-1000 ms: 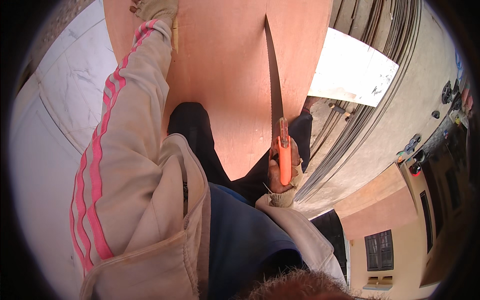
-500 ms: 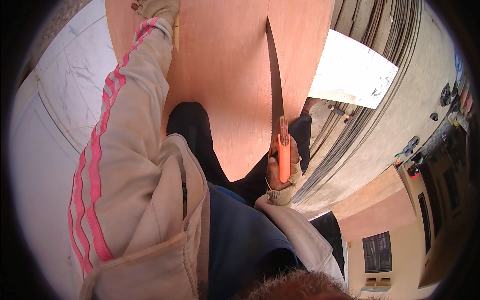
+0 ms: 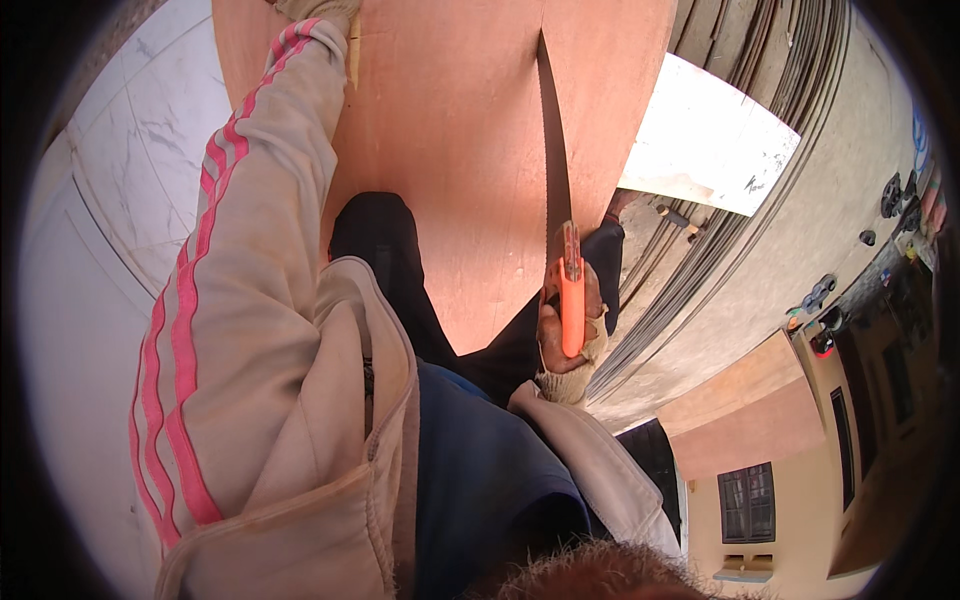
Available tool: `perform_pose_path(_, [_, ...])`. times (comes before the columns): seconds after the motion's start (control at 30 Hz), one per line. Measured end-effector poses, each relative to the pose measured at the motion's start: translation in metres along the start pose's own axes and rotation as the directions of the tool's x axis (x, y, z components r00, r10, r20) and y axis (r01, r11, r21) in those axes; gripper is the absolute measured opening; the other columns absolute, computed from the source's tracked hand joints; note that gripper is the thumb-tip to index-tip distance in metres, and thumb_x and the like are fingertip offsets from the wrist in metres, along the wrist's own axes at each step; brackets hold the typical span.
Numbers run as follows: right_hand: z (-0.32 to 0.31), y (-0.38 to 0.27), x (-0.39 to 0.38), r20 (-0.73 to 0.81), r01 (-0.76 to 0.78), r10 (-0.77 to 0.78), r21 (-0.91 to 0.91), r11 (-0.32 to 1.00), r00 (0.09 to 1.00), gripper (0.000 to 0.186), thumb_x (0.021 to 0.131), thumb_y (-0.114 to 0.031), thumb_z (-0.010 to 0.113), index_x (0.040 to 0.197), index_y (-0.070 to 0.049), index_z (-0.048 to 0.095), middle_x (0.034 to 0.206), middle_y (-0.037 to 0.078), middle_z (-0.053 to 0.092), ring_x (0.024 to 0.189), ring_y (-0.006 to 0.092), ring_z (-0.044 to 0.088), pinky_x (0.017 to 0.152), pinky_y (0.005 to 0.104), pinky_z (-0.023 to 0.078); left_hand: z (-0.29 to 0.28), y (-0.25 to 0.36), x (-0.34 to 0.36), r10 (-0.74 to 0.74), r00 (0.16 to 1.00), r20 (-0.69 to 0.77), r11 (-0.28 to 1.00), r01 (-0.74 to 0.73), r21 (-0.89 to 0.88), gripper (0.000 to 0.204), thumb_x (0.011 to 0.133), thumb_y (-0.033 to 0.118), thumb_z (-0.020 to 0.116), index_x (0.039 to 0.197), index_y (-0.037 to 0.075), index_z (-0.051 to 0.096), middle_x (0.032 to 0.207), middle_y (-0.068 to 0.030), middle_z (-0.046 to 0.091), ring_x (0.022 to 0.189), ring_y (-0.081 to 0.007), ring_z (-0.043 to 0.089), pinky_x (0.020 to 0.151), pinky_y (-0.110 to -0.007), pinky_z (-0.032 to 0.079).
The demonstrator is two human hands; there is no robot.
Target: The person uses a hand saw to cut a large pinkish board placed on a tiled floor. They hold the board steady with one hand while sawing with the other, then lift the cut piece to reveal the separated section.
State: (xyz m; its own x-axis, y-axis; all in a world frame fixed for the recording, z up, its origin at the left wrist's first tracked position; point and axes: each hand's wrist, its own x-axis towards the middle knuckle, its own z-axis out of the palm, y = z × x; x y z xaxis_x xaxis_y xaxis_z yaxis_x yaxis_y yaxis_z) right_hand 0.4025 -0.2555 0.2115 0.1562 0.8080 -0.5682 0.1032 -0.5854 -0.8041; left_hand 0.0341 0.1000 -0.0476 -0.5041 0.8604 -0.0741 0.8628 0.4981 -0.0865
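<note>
Here, the handsaw runs lengthwise forward from the right hand gripping it, toward the plywood sheet's far side — the cropped left hand's hold I cannot tell.

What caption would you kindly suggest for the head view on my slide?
The gloved right hand grips an orange-handled saw, its blade meeting a pinkish wooden board.

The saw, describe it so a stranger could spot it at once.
Start at the big pinkish wooden sheet filling the upper middle. Near its lower right, the right hand grips the saw. Its orange handle and long, dark, toothed blade set it apart from the pinkish sheet.
</note>
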Motion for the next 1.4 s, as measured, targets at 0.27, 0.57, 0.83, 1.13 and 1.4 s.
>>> perform_pose_path(0.27, [0.015, 0.002, 0.005, -0.075, -0.092, 0.096, 0.060, 0.994, 0.992, 0.061, 0.092, 0.004, 0.064, 0.150, -0.002, 0.047, 0.133, 0.011, 0.061, 0.111, 0.0158, 0.064, 0.093, 0.0280, 0.053, 0.010, -0.004, 0.005, -0.020, 1.000, -0.020, 1.000, 0.020, 0.021, 0.080, 0.100, 0.061, 0.049, 0.165, 0.015, 0.033, 0.171, -0.0182, 0.022, 0.159, -0.0362, 0.018, 0.126, -0.061, 0.019])
perform_pose_path(0.57, [0.023, 0.000, 0.064, -0.066, -0.051, 0.048, -0.052, 0.997, 0.997, 0.064, 0.088, 0.006, 0.059, 0.150, 0.000, 0.048, 0.126, 0.011, 0.063, 0.104, 0.0161, 0.063, 0.087, 0.0278, 0.053, 0.003, 0.010, 0.001, -0.017, 0.999, 0.029, 1.000, 0.016, 0.017, 0.081, 0.100, 0.062, 0.048, 0.165, 0.016, 0.033, 0.171, -0.0176, 0.023, 0.159, -0.0354, 0.018, 0.126, -0.061, 0.018])
perform_pose_path(0.83, [0.010, 0.001, -0.044, -0.131, -0.014, 0.014, 0.002, 1.000, 0.991, 0.051, 0.091, 0.010, 0.060, 0.141, -0.001, 0.056, 0.131, 0.013, 0.065, 0.113, 0.0188, 0.066, 0.091, 0.0296, 0.054, 0.010, -0.009, 0.011, -0.013, 1.000, -0.027, 0.999, 0.014, 0.029, 0.082, 0.100, 0.062, 0.047, 0.165, 0.016, 0.031, 0.171, -0.0182, 0.023, 0.159, -0.0368, 0.018, 0.126, -0.061, 0.019])
perform_pose_path(1.13, [0.031, -0.004, 0.060, -0.125, -0.115, 0.124, 0.083, 0.990, 0.984, 0.058, 0.089, 0.009, 0.058, 0.147, 0.003, 0.052, 0.119, 0.011, 0.068, 0.110, 0.0178, 0.066, 0.095, 0.0272, 0.053, 0.010, 0.003, 0.002, 0.003, 0.999, -0.052, 0.998, 0.000, 0.058, 0.081, 0.101, 0.063, 0.047, 0.165, 0.015, 0.031, 0.171, -0.0184, 0.023, 0.158, -0.0368, 0.021, 0.125, -0.060, 0.021])
perform_pose_path(1.4, [0.001, -0.007, -0.041, 0.019, -0.129, 0.128, 0.053, 0.990, 0.992, 0.079, 0.086, -0.013, 0.073, 0.157, -0.002, 0.038, 0.134, 0.009, 0.059, 0.114, 0.0149, 0.060, 0.097, 0.0279, 0.050, 0.008, -0.013, -0.003, -0.018, 0.998, -0.064, 0.999, 0.021, 0.045, 0.081, 0.101, 0.062, 0.048, 0.164, 0.015, 0.033, 0.170, -0.0193, 0.025, 0.158, -0.0367, 0.021, 0.125, -0.061, 0.020])
